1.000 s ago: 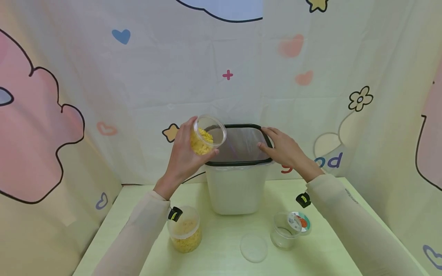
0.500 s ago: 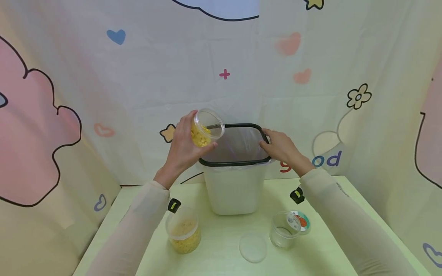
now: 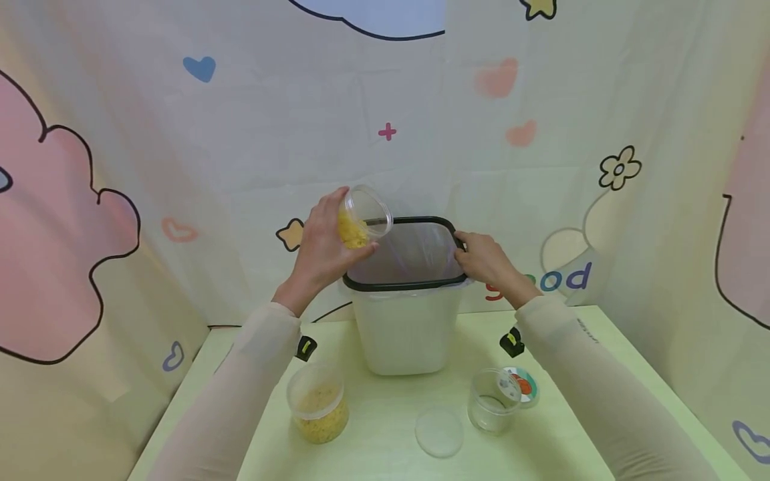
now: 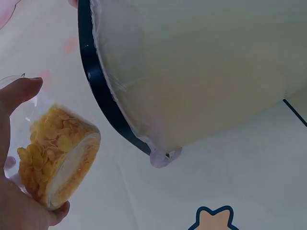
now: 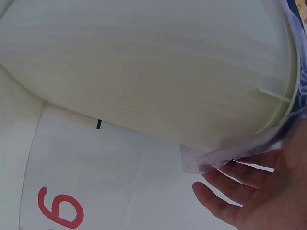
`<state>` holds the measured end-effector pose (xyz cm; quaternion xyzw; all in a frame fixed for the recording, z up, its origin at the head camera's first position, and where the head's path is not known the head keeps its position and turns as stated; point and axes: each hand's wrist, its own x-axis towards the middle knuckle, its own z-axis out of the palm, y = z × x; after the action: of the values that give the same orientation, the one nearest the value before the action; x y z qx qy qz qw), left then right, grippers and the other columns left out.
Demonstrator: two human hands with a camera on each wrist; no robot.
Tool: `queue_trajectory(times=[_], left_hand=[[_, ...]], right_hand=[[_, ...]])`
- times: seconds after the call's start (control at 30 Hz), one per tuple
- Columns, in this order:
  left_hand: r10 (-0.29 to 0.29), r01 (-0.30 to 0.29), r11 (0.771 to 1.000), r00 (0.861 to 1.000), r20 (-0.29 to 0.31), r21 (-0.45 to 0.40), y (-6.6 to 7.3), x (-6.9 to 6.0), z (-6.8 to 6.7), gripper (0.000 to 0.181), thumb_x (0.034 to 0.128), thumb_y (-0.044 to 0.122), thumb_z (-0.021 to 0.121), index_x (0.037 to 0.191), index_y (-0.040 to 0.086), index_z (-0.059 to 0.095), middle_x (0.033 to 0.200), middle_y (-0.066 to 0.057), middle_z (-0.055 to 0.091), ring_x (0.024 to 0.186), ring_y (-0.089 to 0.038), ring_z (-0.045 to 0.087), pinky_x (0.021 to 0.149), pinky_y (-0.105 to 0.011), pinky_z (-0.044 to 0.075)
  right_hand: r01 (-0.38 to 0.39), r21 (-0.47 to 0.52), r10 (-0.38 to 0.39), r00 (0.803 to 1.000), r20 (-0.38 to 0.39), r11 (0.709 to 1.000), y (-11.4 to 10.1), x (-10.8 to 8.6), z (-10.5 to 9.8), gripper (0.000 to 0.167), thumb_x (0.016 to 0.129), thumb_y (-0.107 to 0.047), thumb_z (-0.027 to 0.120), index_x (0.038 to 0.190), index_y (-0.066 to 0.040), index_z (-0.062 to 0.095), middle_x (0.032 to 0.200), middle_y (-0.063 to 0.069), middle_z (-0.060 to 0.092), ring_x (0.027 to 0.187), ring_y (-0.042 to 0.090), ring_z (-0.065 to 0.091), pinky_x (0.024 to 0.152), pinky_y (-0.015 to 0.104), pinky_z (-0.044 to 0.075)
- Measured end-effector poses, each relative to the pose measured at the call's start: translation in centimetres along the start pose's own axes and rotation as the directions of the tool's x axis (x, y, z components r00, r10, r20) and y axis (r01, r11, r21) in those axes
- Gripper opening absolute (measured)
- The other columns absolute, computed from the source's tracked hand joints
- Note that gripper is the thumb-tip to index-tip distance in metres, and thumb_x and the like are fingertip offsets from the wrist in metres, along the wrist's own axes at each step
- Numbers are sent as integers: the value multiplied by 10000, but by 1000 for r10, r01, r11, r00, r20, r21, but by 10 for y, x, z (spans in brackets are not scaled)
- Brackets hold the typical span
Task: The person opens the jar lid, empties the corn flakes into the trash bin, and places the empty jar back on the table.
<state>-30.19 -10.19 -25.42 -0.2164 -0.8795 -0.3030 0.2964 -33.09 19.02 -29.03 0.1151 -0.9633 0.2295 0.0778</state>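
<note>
My left hand grips a clear plastic jar with yellow corn flakes in it. The jar lies tilted, its open mouth facing right over the left side of a white trash bin. In the left wrist view the flakes rest against the jar's wall and bottom. A thin plastic bag lines the bin under a black rim. At the bin's right side my right hand holds the rim, thumb at the inner side; in the right wrist view its fingers reach underneath, outside the bin.
A larger tub of yellow crumbs stands front left on the pale table. Front right are a clear jar, a round clear lid and a colourful printed lid. A printed curtain hangs behind.
The left hand has raised the jar slightly and tipped it further to the right. My right hand has closed more firmly around the rim, and the bin's top has shifted slightly left.
</note>
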Motion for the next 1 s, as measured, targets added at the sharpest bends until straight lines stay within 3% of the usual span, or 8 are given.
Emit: queue_trajectory(times=[0.37,0.8,1.0], left_hand=[[90,-94,984,995,32,152,3,11,6,960,741,374,840,1502,144,302,1497,-101,406,1371,-328,378,1171,-514,277],[148,-164,947,986,77,277,4,16,13,961,750,367,837,1514,140,299,1501,-110,410,1383,-323,357,1178,-508,263],[178,-197,920,980,87,339,2,18,16,931,760,355,833,1506,150,316,1494,-113,409,1367,-322,369,1171,-508,270]], right_hand=[[-9,7,9,1000,12,1000,0,1,1,529,1004,-177,407,1501,-1,356,1437,250,497,734,245,542,632,307,415],[-5,-13,5,1000,7,1000,1,1,1,539,992,-170,402,1500,4,353,1486,243,447,1153,364,563,875,436,477],[-7,-25,7,1000,10,1000,1,2,1,533,993,-158,400,1498,7,356,1480,253,450,1122,361,566,872,442,471]])
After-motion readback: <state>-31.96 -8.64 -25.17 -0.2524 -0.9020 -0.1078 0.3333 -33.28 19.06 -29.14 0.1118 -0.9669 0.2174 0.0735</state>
